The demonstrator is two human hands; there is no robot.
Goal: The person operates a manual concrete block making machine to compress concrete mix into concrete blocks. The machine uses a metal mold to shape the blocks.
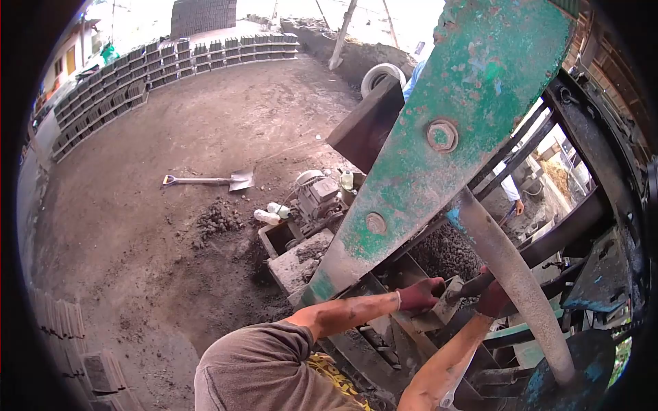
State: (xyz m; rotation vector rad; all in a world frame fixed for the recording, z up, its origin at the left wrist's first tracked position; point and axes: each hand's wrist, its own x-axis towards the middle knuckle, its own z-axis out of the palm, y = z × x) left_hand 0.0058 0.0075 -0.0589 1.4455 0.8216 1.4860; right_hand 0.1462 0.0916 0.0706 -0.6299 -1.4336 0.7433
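Note:
My left hand (419, 296), in a dark red glove, reaches in from the left with its fingers curled closed beside a flat grey metal piece (449, 300). What it grips is hidden. On the other side of that piece is my right hand (492, 300), also gloved and partly behind a thick worn pipe (514, 274). Its fingers look closed near a dark, handle-like shape; I cannot make out what they hold. Both hands are inside the frame of a machine, below a large green steel beam (439, 137) with two bolts. Dark gravelly mix (449, 250) lies just beyond them.
A motor (319, 195) sits left of the beam, near plastic bottles (274, 211). A shovel (212, 180) lies on the dirt floor. Stacked blocks (185, 58) line the far side. Through the frame, another person's hand (519, 205) shows at right.

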